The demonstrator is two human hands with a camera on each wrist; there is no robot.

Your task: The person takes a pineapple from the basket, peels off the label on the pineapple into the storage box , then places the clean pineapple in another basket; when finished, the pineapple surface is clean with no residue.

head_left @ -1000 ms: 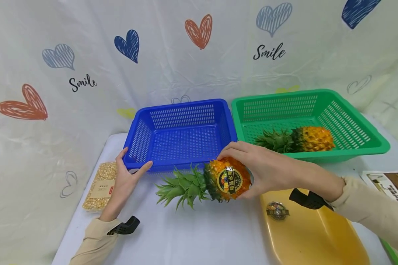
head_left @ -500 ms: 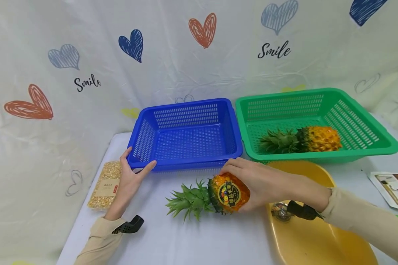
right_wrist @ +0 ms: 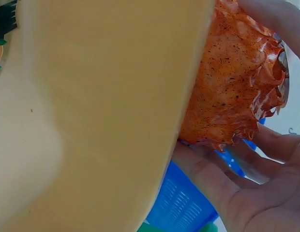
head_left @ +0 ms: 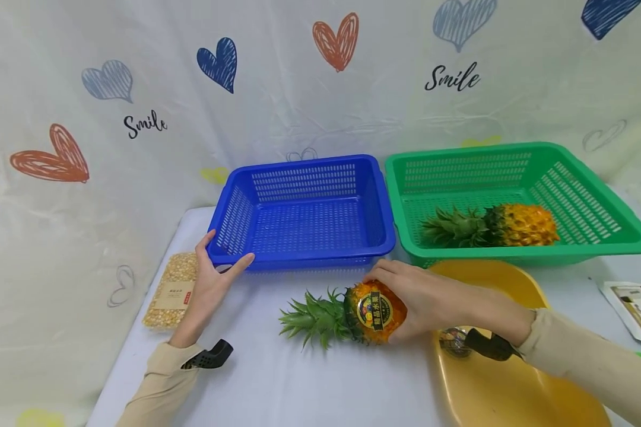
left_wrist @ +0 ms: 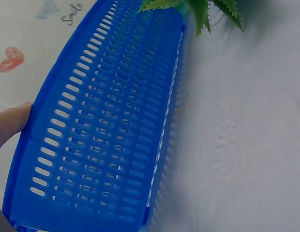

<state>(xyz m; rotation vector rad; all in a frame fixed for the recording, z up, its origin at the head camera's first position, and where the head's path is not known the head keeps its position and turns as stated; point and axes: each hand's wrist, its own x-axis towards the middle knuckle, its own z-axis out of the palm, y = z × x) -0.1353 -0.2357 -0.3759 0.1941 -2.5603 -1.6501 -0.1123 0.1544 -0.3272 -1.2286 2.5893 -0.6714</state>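
In the head view my right hand [head_left: 424, 293] holds a small pineapple [head_left: 376, 311] by its orange body, fingers over the top and thumb below. The pineapple lies on its side with its green crown pointing left; a round black-and-gold label faces me. It is low over the white table, in front of the blue basket [head_left: 304, 259]. At that basket's front left corner, my left hand [head_left: 210, 284] grips the rim, thumb on the front and fingers round the left side. The right wrist view shows the pineapple's base [right_wrist: 232, 82] between my fingers and thumb.
A green basket [head_left: 513, 252] with another pineapple [head_left: 526, 225] in it stands right of the blue one. A yellow basin [head_left: 502, 379] with a loose round label lies under my right forearm. Corn kernels in a packet [head_left: 173, 290] lie left; a printed packet [head_left: 638, 308] lies far right.
The pineapple has come down and toward me, away from the blue basket's front rim, still in my right hand. My left hand keeps its place on the corner. The head view has shifted slightly.
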